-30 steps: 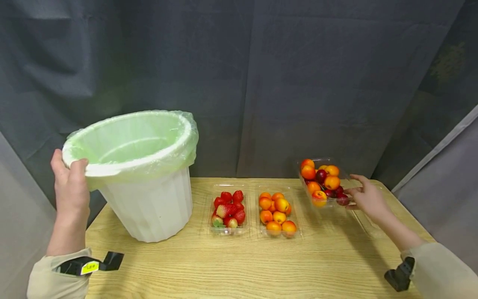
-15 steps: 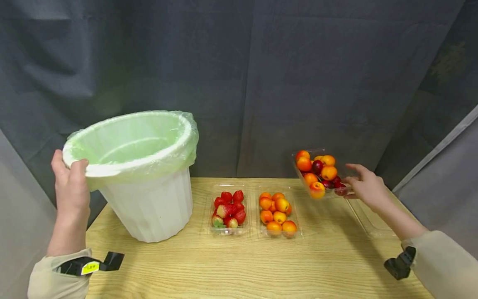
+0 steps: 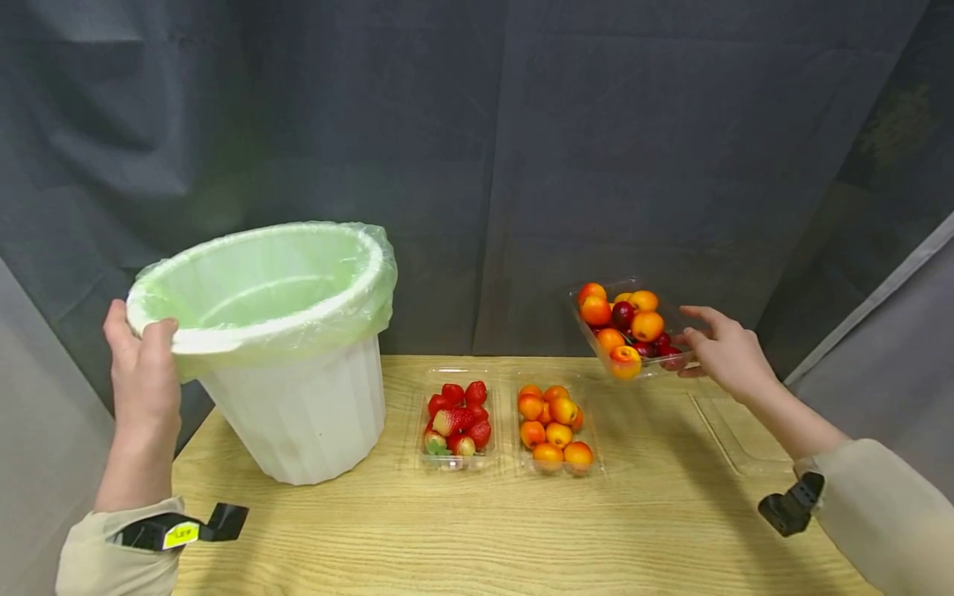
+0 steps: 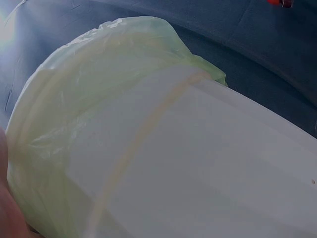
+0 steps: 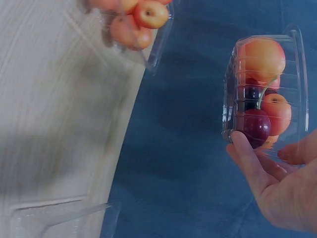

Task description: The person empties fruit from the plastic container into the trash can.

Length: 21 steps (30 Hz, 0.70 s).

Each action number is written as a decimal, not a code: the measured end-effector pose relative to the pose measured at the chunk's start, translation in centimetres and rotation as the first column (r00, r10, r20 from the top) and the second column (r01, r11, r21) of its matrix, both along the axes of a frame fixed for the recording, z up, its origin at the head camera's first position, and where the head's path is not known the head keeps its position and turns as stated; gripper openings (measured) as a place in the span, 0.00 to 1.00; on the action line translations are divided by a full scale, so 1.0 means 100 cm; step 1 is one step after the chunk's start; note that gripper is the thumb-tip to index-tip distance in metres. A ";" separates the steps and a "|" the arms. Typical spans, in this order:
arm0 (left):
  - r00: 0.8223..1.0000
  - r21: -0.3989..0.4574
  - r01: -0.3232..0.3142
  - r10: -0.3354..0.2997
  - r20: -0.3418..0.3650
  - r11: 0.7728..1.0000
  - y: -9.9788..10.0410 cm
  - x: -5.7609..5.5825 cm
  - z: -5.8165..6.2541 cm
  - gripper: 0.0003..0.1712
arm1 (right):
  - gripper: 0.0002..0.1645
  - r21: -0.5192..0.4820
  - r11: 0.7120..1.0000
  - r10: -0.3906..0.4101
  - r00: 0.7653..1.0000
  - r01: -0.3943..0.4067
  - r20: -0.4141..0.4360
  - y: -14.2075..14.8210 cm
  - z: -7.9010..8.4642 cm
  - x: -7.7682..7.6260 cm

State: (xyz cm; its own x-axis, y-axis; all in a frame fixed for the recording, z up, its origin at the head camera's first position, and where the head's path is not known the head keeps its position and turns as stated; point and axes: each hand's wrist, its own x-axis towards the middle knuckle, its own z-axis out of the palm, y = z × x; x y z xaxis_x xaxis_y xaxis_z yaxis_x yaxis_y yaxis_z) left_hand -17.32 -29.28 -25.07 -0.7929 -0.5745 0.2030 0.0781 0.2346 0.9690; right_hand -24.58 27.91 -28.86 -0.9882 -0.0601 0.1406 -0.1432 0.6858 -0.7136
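In the head view, my left hand [image 3: 145, 377] grips the near-left rim of a white ribbed trash bin [image 3: 298, 414]. The bin tilts on the table, its rim wrapped in a pale green bag [image 3: 350, 319]. On the right, my right hand [image 3: 730, 356] holds a clear plastic fruit box [image 5: 301, 94] by its near-right end, up above the table. Inside lie orange-yellow, apricot-like fruits [image 3: 647, 325] and dark red cherries [image 3: 623, 314]. The right wrist view shows the fingers under the box and the thumb at its rim.
Between bin and right hand, a clear box of strawberries [image 3: 453, 420] stands beside another of orange-yellow fruits [image 3: 555, 422]. A flat clear plastic piece [image 3: 734, 451] lies at the right of the wooden table [image 3: 477, 538]. A dark curtain [image 3: 447, 165] hangs behind.
My right hand has lifted the box of mixed fruit higher and carried it slightly left. The left hand and the bin have hardly moved.
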 end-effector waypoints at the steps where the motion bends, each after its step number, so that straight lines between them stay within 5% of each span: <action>1: 1.000 0.001 0.001 -0.001 -0.002 1.000 0.000 0.000 0.000 0.39 | 0.31 -0.001 1.000 0.000 1.000 0.000 -0.002 -0.002 0.002 0.000; 21: 1.000 0.012 -0.001 0.001 0.006 1.000 0.003 0.002 0.003 0.38 | 0.30 0.047 0.999 0.003 0.998 0.000 -0.063 -0.035 0.035 -0.013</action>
